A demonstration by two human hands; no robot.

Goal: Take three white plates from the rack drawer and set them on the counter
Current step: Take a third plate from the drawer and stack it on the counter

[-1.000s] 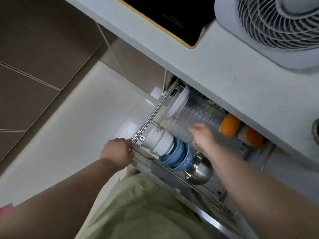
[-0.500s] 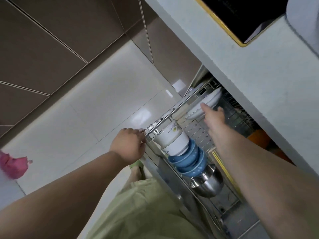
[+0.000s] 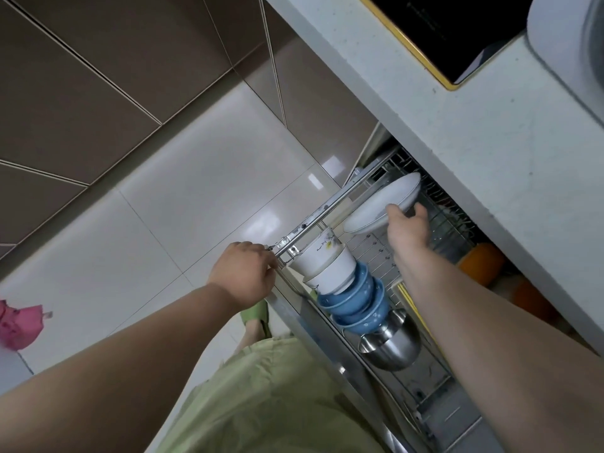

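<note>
My right hand [image 3: 407, 228] is at the white plates [image 3: 382, 204], which stand tilted on their edges in the far part of the rack drawer [image 3: 327, 207], just under the edge of the counter [image 3: 490, 152]. My fingers [image 3: 420, 210] go behind the nearest rim and my thumb lies on the front face, so the hand is pinching the plates there. How many plates are between fingers and thumb I cannot tell (I see at least two rims).

My left hand [image 3: 243, 273] is closed around the near corner of the drawer rail and keeps the drawer steady.

To do this step well, I think I should first make the grip sure, with the thumb pressed flat on the face. Then I lift the plates up out of the wires before I pull them toward me, because the counter edge is close above my hand and a rim may strike it. Below my wrist stand the stacked white cups [image 3: 327, 266] and blue bowls [image 3: 356, 300], so I should keep my forearm high.
</note>
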